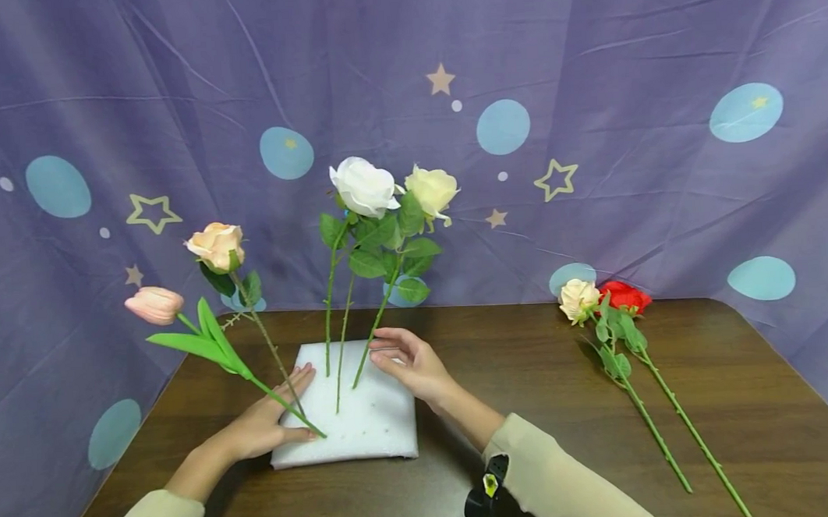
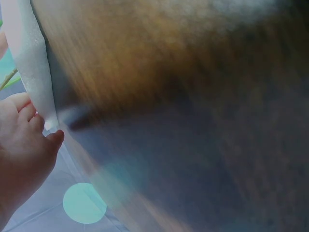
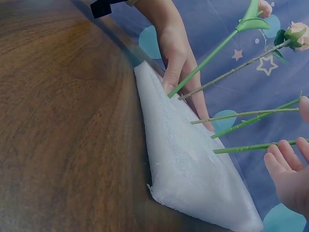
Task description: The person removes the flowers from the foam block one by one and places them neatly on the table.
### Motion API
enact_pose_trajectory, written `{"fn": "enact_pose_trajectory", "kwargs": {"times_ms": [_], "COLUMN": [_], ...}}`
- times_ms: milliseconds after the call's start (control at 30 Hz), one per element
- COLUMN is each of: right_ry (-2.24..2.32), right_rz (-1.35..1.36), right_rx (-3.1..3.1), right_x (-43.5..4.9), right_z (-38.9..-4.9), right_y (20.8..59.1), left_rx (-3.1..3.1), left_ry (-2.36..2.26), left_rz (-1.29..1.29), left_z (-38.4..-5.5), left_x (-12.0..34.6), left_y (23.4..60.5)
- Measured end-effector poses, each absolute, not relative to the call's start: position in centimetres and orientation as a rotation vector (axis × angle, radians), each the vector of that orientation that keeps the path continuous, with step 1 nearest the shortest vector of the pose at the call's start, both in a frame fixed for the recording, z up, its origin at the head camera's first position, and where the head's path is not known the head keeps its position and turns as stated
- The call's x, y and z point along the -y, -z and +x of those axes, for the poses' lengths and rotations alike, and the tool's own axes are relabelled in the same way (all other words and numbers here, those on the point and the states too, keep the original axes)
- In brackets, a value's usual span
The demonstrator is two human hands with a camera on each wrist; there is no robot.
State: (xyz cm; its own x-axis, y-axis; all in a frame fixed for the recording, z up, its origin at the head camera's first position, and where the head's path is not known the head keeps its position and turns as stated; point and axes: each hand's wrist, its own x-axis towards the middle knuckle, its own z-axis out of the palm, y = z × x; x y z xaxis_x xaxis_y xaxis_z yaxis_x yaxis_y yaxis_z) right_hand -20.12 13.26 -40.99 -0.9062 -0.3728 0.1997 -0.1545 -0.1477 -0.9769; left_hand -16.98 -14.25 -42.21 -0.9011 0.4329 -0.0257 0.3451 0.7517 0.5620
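A white foam block (image 1: 367, 440) lies on the table with several artificial flower stems standing in it. My left hand (image 1: 264, 422) rests on the block's left side, fingers spread and thumb near the front, beside the leaning stems of a pink tulip (image 1: 155, 305) and a peach rose (image 1: 217, 247). A white rose (image 1: 364, 187) and a pale yellow rose (image 1: 431, 190) rise from the back of the block. Another thin stem (image 1: 344, 344) stands between them; its top is hidden among leaves. My right hand (image 1: 409, 364) is at the yellow rose's stem (image 3: 241, 148), fingers loosely bent, not closed round it.
A cream rose (image 1: 579, 301) and a red rose (image 1: 624, 297) lie on the right of the brown wooden table (image 1: 532, 362). A purple curtain (image 1: 389, 57) with stars and blue dots hangs behind. Small holes mark the foam's front part.
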Motion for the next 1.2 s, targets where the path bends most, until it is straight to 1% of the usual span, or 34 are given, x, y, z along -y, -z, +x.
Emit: {"fn": "enact_pose_trajectory", "kwargs": {"times_ms": [267, 500, 833, 1200], "right_ry": [2.249, 2.387, 2.395, 2.413], "right_rz": [-0.463, -0.368, -0.385, -0.415], "right_rx": [-1.968, -1.804, -1.802, -1.73], "right_x": [-12.8, -12.4, -12.1, -11.5], "right_z": [-20.9, -21.8, -22.8, -22.9], "right_y": [41.2, 41.5, 41.4, 41.4], "left_rx": [-2.781, -2.791, -2.787, -2.779], "left_ry": [-0.848, -0.838, -0.837, -0.827], "left_rz": [0.618, 0.623, 0.615, 0.589], "left_z": [-16.9, -16.9, -16.9, -17.0], "left_x": [14.2, 14.2, 14.2, 14.2], "left_y": [42.0, 42.2, 42.0, 41.9]}}
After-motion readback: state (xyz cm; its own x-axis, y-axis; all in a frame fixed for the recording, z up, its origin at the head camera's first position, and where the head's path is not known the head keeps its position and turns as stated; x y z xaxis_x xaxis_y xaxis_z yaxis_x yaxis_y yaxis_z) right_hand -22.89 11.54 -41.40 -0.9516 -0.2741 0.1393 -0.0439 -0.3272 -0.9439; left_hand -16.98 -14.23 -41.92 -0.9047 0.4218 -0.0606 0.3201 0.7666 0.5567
